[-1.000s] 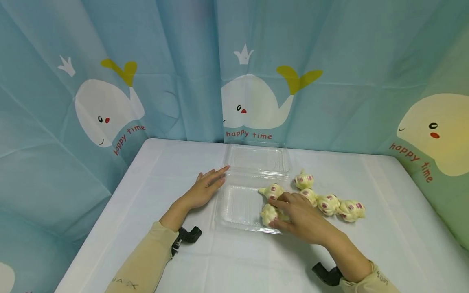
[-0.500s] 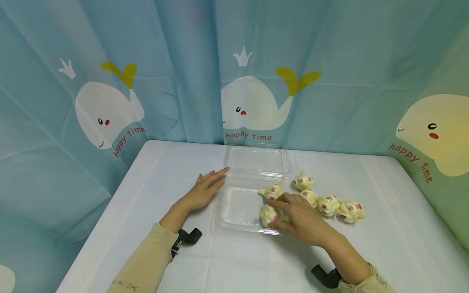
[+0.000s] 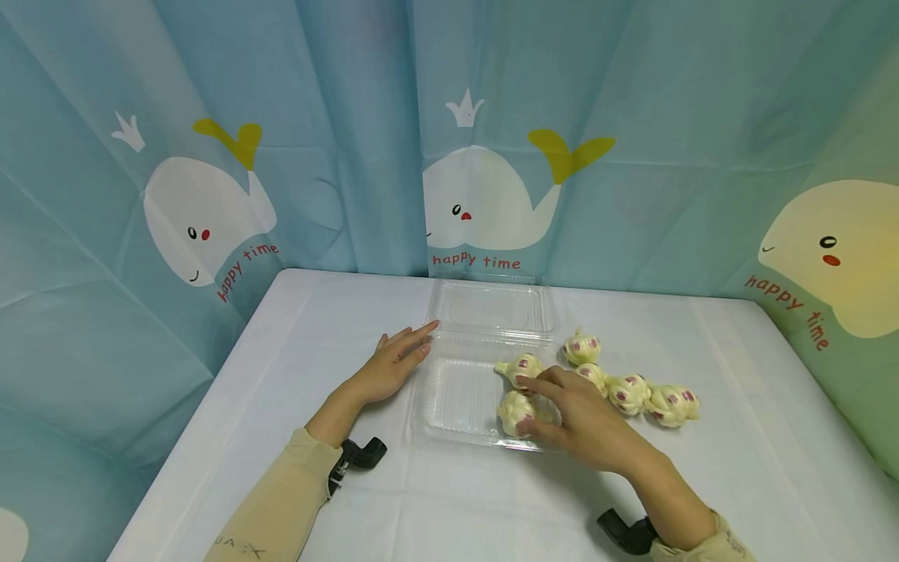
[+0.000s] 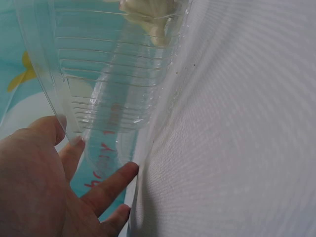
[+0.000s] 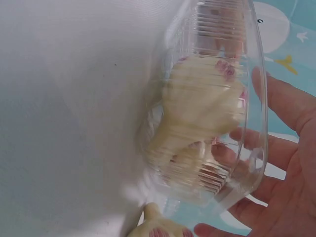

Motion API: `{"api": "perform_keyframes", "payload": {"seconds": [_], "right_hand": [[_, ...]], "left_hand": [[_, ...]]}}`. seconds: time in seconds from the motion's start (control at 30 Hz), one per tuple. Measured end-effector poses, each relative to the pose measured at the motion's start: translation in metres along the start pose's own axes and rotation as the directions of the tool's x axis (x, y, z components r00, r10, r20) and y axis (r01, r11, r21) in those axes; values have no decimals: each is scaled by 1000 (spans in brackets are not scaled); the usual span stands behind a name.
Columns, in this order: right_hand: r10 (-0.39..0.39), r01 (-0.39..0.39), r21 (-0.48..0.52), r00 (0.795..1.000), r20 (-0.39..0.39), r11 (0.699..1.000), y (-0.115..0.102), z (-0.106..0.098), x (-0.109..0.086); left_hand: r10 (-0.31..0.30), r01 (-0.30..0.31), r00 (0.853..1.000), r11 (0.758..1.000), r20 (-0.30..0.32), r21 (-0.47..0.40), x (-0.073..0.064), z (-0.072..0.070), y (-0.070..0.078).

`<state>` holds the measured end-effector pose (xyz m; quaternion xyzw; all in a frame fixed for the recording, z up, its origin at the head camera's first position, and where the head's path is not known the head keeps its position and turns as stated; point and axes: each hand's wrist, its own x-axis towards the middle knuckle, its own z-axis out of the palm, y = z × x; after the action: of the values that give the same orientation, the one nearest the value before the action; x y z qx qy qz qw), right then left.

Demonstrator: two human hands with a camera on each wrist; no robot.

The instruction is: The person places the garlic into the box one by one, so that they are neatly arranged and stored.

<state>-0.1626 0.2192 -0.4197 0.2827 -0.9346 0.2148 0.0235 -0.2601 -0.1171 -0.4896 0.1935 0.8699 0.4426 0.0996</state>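
A hinged clear plastic box [image 3: 460, 398] lies unfolded on the white table, its lid [image 3: 492, 306] laid back at the far side. Two garlic bulbs sit in its right part: a nearer bulb [image 3: 515, 412] and a farther bulb [image 3: 522, 368]. My right hand [image 3: 586, 417] is over the box's right side, fingers loosely bent and spread around the nearer bulb without gripping it; in the right wrist view the thumb [image 5: 284, 96] stands off the bulb. My left hand [image 3: 386, 368] stays at the box's left edge, fingers extended, fingertips [image 4: 74, 143] at its rim corner.
Several more garlic bulbs lie on the table [image 3: 337, 336] right of the box: one at the back [image 3: 581, 347], one partly behind my right hand [image 3: 591, 378], and a touching pair [image 3: 628, 393] farther right. A blue whale-print curtain [image 3: 365, 140] closes off the back and sides.
My right hand's fingers have loosened and spread away from the nearer garlic bulb, which stays in the box. My left hand has not moved.
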Motion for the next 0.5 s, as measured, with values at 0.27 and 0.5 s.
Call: {"api": "perform_keyframes", "payload": {"seconds": [0.27, 0.5], "right_hand": [[32, -32, 6, 999, -29, 999, 2, -4, -2], [55, -55, 21, 998, -43, 998, 4, -14, -6]], "left_hand": [[5, -5, 1000, 1000, -1, 7, 1, 0, -1], [7, -7, 1000, 1000, -3, -1, 1, 1, -2]]}}
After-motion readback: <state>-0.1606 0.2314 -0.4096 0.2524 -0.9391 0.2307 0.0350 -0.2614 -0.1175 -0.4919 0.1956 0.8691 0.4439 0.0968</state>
